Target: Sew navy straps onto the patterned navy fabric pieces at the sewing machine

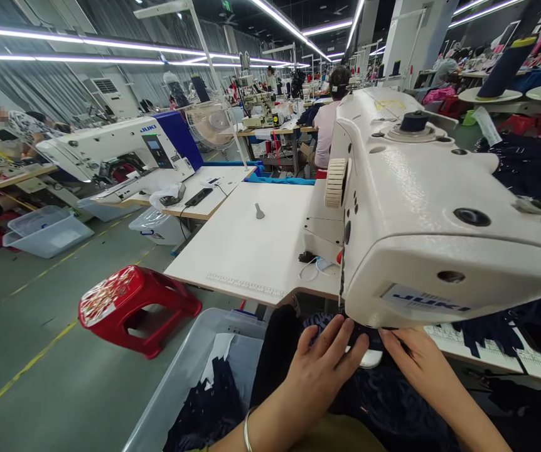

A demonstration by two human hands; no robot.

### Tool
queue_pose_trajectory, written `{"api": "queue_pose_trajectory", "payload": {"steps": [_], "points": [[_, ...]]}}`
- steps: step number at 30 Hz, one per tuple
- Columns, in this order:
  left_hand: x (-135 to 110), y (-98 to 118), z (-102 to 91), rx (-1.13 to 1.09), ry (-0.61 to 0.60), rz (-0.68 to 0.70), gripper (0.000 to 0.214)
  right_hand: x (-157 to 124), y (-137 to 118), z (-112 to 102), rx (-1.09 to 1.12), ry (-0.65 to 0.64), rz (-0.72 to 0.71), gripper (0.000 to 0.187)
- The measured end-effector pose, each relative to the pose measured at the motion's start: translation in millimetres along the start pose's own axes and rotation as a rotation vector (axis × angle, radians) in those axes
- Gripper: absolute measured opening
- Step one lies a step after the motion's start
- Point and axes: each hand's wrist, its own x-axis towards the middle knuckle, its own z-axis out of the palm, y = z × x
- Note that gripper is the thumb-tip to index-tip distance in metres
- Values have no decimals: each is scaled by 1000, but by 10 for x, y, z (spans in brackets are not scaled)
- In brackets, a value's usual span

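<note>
Navy fabric (376, 398), hands (320, 367) (418, 358) at machine's (421, 188) edge

"JUKI" is printed in blue on the label (428, 300) at the end of the near machine (393, 182). "JUKI" is also borne by a second machine (86, 150), left of the near machine. On the table (233, 245) left of the near machine, ruler marks (246, 284) are printed, too small to be read. Beyond the near machine, high up, a green sign (226, 5) is seen.
</note>
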Motion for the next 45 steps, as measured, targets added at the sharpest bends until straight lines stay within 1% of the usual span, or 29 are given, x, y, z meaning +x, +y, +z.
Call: {"api": "queue_pose_trajectory", "payload": {"steps": [4, 13, 19, 25, 32, 37, 39, 41, 43, 45], "points": [[9, 2, -2, -12, 11, -7, 40, 12, -10, 15, 14, -1, -11, 36], [17, 20, -4, 0, 37, -23, 38, -4, -16, 22, 27, -16, 39, 39], [9, 36, 6, 24, 38, -26, 38, 51, -85, 21, 72, -8, 37, 38], [7, 27, -3, 25, 25, -24, 39, 78, -70, 21, 126, -18, 46, 38], [6, 19, -20, 20, 12, -15, 40, 40, -14, 71, 88, 57, 51, 38], [7, 5, 5, -23, 53, -48, 37, 55, 16, 115, 106, 54, 79, 39], [-3, -3, 43, -59, 96, -55, 37, 69, -19, 116, 124, 56, 79, 39], [-33, -27, 129, -110, 172, -53, 38, 87, -84, 108, 144, 72, 73, 38], [-70, -81, 272, -199, 266, -90, 43, 115, -162, 95, 172, 95, 65, 35], [-81, -162, 438, -336, 283, -146, 54, 149, -232, 74, 205, 116, 48, 32]]}}
